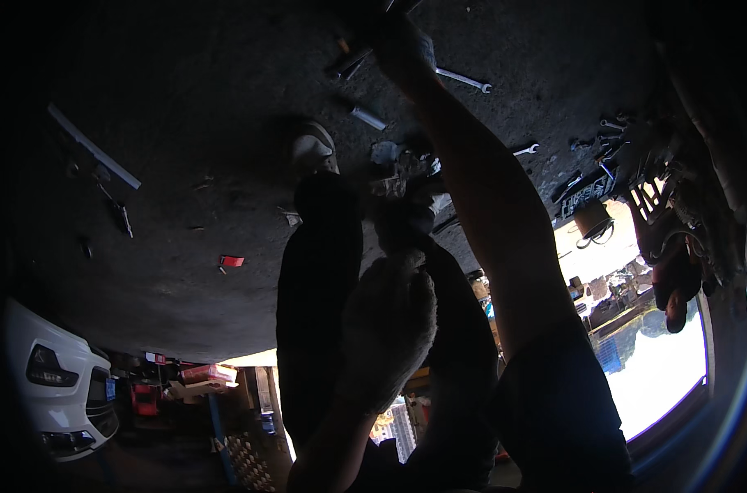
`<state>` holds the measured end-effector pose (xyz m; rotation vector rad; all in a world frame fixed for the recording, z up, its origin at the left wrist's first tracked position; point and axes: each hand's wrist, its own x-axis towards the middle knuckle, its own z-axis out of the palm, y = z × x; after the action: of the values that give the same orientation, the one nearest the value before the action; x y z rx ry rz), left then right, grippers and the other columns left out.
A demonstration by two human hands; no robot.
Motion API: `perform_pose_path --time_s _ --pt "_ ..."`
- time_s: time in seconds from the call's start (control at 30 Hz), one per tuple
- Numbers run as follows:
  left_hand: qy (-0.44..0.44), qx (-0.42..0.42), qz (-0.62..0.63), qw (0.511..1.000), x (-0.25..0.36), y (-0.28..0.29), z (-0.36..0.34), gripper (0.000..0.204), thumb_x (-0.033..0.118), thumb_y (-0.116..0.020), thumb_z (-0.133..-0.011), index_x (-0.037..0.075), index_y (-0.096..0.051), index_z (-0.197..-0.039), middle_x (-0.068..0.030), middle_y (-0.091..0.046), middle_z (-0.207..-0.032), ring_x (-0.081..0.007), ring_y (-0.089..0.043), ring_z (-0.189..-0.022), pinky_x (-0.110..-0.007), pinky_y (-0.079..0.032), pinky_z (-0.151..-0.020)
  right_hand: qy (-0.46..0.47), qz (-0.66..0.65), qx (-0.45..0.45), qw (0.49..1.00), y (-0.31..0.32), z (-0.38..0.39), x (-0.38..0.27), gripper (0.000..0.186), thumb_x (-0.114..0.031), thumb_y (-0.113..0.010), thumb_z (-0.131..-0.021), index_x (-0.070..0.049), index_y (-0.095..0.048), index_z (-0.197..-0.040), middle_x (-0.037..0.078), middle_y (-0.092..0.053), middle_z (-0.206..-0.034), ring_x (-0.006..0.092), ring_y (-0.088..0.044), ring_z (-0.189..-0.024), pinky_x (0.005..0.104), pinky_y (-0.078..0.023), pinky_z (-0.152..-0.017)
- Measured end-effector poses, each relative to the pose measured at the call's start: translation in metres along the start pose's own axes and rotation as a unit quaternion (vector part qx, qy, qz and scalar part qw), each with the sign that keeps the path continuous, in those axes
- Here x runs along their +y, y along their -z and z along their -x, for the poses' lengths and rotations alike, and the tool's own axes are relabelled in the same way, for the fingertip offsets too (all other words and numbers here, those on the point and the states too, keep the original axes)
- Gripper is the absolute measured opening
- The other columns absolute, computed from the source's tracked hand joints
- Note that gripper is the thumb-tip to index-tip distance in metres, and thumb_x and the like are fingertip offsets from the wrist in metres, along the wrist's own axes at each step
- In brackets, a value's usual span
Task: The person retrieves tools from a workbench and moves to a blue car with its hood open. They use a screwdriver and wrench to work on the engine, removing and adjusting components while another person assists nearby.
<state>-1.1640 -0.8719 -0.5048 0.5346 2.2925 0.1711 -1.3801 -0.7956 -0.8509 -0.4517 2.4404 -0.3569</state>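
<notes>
My left hand point(390, 320), in a pale glove, is closed in front of my dark-trousered legs point(312, 263); whatever it holds is hidden. My right hand point(402, 49), also gloved, reaches to the top, closed round something dark among bar-like tools point(349, 62) that I cannot make out in shadow. Beside it lies a silver wrench point(464, 79), and a little below, a short grey cylinder point(367, 117). Dim, indistinct parts point(390, 168) lie on the dark floor point(184, 99) beside my light shoe point(312, 149).
Another wrench point(525, 149), several more tools point(607, 148) and a bucket point(595, 220) lie to the right. A person point(677, 279) is at the far right. At left are a long metal strip point(94, 146), a red object point(232, 261) and a white car's front point(61, 378).
</notes>
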Motion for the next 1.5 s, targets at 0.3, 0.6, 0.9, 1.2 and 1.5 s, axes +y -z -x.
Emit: perform_pose_path --time_s 0.3,0.6,0.9,1.2,1.5 --pt "0.002 0.058 -0.581 0.812 0.014 0.000 -0.011 0.044 0.031 -0.056 -0.113 0.003 -0.058 -0.146 -0.0141 -0.066 -0.145 -0.0243 -0.061 -0.138 -0.038 -0.046 -0.123 -0.129 0.042 0.043 0.990 0.043 0.068 0.052 0.021 -0.027 -0.079 -0.094 -0.006 -0.077 -0.100 0.011 -0.076 -0.096 0.0210 -0.074 -0.084 0.0360 -0.062 -0.076" --pt "-0.094 0.079 -0.661 0.740 0.044 -0.014 -0.008 0.050 0.030 -0.064 -0.109 0.006 -0.055 -0.151 -0.0137 -0.061 -0.151 -0.0258 -0.057 -0.143 -0.042 -0.046 -0.122 -0.185 -0.211 -0.025 0.960 0.054 0.226 0.133 0.017 -0.009 -0.073 -0.096 -0.005 -0.072 -0.112 0.008 -0.072 -0.097 0.0173 -0.074 -0.083 0.0298 -0.061 -0.070" --pt "-0.041 0.085 -0.159 0.983 0.081 -0.005 -0.031 0.052 0.025 -0.061 -0.110 0.008 -0.048 -0.157 -0.0137 -0.061 -0.149 -0.0261 -0.064 -0.135 -0.040 -0.054 -0.114 -0.130 -0.438 -0.236 0.858 -0.020 0.378 0.161 0.031 -0.023 -0.072 -0.103 -0.002 -0.069 -0.126 0.006 -0.075 -0.117 0.0136 -0.073 -0.107 0.0311 -0.061 -0.092" --pt "0.078 0.204 0.488 0.845 0.135 0.004 -0.080 0.020 0.013 -0.061 -0.104 0.003 -0.065 -0.121 -0.0151 -0.069 -0.120 -0.0303 -0.072 -0.105 -0.039 -0.062 -0.086 -0.290 -0.581 -0.236 0.723 0.009 0.371 0.175 0.026 -0.025 -0.051 -0.115 -0.007 -0.066 -0.102 -0.005 -0.053 -0.072 0.0057 -0.053 -0.060 0.0243 -0.046 -0.055" --pt "0.257 0.144 0.665 0.687 0.129 0.019 -0.084 0.019 0.012 -0.060 -0.103 0.002 -0.068 -0.117 -0.0146 -0.070 -0.105 -0.0271 -0.070 -0.090 -0.040 -0.057 -0.081 -0.268 -0.435 -0.166 0.844 0.012 0.311 0.223 0.020 -0.025 -0.058 -0.110 -0.010 -0.069 -0.118 -0.002 -0.061 -0.079 0.0088 -0.057 -0.065 0.0247 -0.045 -0.056"
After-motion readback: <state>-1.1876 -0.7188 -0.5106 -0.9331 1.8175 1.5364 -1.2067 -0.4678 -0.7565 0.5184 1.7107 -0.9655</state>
